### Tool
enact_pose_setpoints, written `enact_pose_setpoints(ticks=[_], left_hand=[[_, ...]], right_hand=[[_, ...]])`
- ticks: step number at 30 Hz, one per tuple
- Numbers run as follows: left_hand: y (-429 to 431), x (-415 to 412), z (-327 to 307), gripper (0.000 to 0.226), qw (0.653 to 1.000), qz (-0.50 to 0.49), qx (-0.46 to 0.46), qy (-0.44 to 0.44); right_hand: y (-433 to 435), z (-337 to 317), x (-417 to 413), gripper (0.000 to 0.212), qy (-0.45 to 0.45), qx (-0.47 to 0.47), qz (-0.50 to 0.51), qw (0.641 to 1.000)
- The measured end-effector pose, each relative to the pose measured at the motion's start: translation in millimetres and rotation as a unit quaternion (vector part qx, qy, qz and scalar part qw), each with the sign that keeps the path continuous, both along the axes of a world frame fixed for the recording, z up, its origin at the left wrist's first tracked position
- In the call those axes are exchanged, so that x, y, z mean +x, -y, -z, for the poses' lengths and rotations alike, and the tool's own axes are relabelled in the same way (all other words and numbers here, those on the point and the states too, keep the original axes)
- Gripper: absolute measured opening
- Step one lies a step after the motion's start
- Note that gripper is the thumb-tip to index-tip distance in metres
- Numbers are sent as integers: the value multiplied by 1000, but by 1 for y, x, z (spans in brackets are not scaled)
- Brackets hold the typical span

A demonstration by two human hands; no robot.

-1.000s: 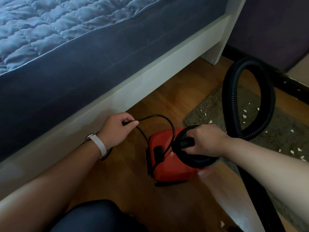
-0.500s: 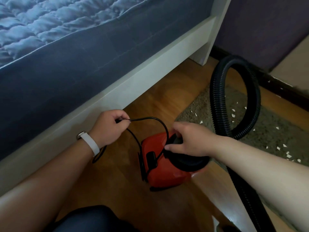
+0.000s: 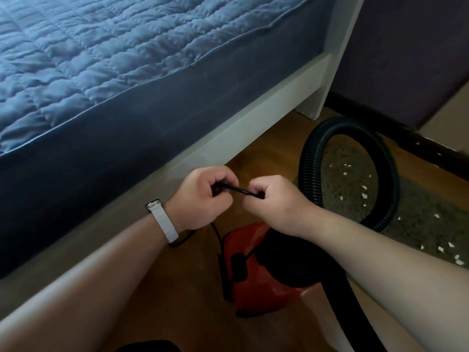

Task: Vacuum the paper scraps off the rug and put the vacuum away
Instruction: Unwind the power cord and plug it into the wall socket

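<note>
Head view: both hands meet above the floor (image 3: 187, 295), and between them runs a short taut length of the black cord (image 3: 236, 190). The left hand (image 3: 203, 199) has its fingers curled round one end of that length; the right hand (image 3: 272, 207) is closed tight over the other, fists almost touching. From under the left hand the cord drops and loops back towards the wrist, where a watch (image 3: 162, 222) with a pale strap sits, while another strand runs down to the vacuum (image 3: 250, 278). That red body stands on the floor directly below the grip, partly hidden by the right forearm. Just right of the grip the ribbed hose (image 3: 311, 158) arches up and over, and through and beyond its loop lies the rug (image 3: 418, 199), well right of the hands, dotted with white scraps (image 3: 365, 195). Left of and above the grip runs the pale bed frame (image 3: 253, 118) under a blue quilt.

Judging by this, the step in hand is freeing or unwinding the cord before any cleaning; the scraps are not yet picked up. The next move likely calls for paying out enough slack and finding the plug, which is not visible here, nor is any socket. Keeping the loose loop clear of the watch strap would help avoid a snag.
</note>
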State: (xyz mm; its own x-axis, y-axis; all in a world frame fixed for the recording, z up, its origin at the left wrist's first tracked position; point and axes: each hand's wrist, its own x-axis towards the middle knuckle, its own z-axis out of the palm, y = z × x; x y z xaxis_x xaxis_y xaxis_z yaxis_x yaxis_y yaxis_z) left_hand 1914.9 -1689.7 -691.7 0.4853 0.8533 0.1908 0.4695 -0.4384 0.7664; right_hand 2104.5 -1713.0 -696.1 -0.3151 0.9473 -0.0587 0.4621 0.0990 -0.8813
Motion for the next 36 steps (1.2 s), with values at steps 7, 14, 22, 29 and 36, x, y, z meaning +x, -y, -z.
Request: enact_pose_setpoints(ticks=[7, 14, 22, 29, 36], left_hand=[[7, -23, -1, 33, 976, -80, -171, 111], [30, -5, -103, 33, 982, -43, -150, -108], [25, 12, -238, 41, 965, 54, -199, -162], [32, -72, -272, 73, 909, 69, -190, -365], [40, -50, -341, 51, 961, 80, -126, -233]], right_hand=[[4, -31, 35, 45, -56, -55, 65, 995], [27, -107, 26, 32, 11, -113, 34, 993], [36, -220, 29, 22, 18, -199, -29, 979], [58, -245, 51, 28, 140, -284, 0, 949], [56, -321, -4, 25, 66, -265, -43, 961]])
